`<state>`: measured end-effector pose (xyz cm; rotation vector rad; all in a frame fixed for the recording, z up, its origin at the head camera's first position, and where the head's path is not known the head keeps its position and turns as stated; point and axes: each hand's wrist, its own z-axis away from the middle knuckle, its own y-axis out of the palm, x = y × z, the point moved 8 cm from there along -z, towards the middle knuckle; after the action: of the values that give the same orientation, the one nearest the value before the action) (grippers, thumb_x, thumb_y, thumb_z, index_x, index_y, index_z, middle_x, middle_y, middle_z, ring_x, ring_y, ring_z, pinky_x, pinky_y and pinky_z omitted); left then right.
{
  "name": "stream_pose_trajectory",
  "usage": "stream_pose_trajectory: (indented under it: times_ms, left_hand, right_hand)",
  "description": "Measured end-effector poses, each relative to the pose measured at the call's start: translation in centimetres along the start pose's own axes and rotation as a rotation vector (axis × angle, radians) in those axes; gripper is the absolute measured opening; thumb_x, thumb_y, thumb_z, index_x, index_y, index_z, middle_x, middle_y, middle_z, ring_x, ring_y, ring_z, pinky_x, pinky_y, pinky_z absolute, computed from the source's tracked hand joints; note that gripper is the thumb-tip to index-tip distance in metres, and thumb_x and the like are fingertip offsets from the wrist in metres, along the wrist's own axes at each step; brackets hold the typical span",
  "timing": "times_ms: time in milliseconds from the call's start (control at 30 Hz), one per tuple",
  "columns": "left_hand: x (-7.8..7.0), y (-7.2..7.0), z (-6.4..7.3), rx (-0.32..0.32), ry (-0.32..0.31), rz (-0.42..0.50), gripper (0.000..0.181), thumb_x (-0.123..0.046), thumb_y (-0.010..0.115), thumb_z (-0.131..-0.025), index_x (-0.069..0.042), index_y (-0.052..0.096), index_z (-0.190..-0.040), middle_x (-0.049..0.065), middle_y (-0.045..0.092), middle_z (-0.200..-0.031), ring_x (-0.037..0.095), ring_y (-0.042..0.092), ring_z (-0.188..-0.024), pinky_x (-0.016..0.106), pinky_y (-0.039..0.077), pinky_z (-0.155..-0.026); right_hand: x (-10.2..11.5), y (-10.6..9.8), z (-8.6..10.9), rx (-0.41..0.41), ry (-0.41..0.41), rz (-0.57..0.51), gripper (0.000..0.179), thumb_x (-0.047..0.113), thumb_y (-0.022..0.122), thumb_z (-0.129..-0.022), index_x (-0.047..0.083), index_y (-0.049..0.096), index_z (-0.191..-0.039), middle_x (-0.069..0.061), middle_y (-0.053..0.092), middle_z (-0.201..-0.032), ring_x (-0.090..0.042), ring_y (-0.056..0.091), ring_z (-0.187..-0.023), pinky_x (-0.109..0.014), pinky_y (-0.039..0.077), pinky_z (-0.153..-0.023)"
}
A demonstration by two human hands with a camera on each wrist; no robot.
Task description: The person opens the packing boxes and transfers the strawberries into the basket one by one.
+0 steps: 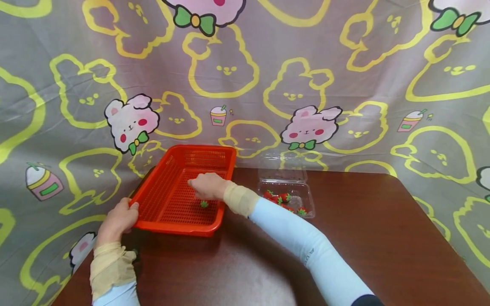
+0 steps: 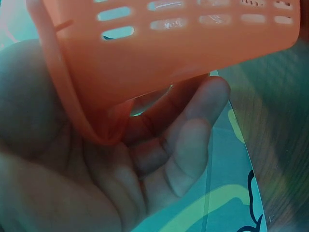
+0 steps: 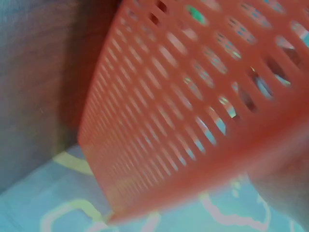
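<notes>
A red plastic basket (image 1: 180,228) with slotted sides stands at the left of the table. My left hand (image 1: 118,219) grips its near left rim; in the left wrist view the thumb is on one side and the curled fingers (image 2: 188,150) are under the rim. My right hand (image 1: 208,186) is over the inside of the basket, reaching across its right rim. I cannot tell whether it holds anything, as its fingertips are hidden. Just below that hand, a strawberry's green leafy top (image 1: 204,204) shows inside the basket. The basket's slotted wall (image 3: 159,106) fills most of the right wrist view.
Right of the basket, a clear plastic clamshell box (image 1: 309,199) holds several strawberries (image 1: 285,197), its lid (image 1: 282,168) raised at the back. My right forearm passes in front of the box. A patterned cloth (image 1: 245,76) hangs behind the brown table (image 1: 363,229).
</notes>
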<state>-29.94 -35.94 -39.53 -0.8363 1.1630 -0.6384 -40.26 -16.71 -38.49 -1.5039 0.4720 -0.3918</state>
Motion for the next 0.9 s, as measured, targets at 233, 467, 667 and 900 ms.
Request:
stream_pose_trajectory:
  times_ms: [233,467,667,900]
  left_hand:
    - [0.1,0.2,0.2,0.003,-0.018,0.017,0.049,-0.024,0.028,-0.103,0.015,0.03,-0.133,0.037,0.049,-0.116,0.039,0.06,-0.088,0.037,0.055,-0.064]
    - [0.3,0.2,0.1,0.011,-0.01,0.013,0.05,-0.024,0.028,-0.103,0.016,0.029,-0.133,0.039,0.048,-0.117,0.036,0.062,-0.082,0.037,0.054,-0.063]
    - [0.3,-0.1,-0.2,0.005,-0.006,-0.003,0.049,-0.025,0.03,-0.103,0.016,0.029,-0.132,0.036,0.05,-0.111,0.032,0.061,-0.074,0.037,0.051,-0.06]
    - [0.2,0.0,-0.2,0.003,0.023,-0.019,0.048,-0.024,0.03,-0.104,0.016,0.03,-0.131,0.039,0.049,-0.114,0.034,0.061,-0.077,0.036,0.051,-0.061]
  right_hand:
    - [-0.8,-4.7,2.0,-0.106,-0.045,-0.098,0.005,0.009,0.052,-0.095,0.013,0.055,-0.095,0.003,0.045,-0.07,-0.012,0.043,-0.064,-0.022,0.04,-0.058]
    - [-3.3,-8.4,5.0,-0.184,-0.034,-0.115,0.013,0.006,0.055,-0.091,0.013,0.046,-0.085,0.003,0.035,-0.069,-0.012,0.038,-0.066,-0.023,0.031,-0.06]
    - [-6.2,-10.1,7.8,-0.189,0.044,-0.088,0.015,0.004,0.057,-0.087,0.013,0.047,-0.081,0.003,0.038,-0.068,-0.013,0.04,-0.063,-0.025,0.032,-0.057]
    - [-9.8,-10.8,11.5,-0.214,0.142,-0.041,0.011,0.014,0.062,-0.09,0.012,0.052,-0.085,0.001,0.047,-0.068,-0.017,0.048,-0.063,-0.029,0.038,-0.058]
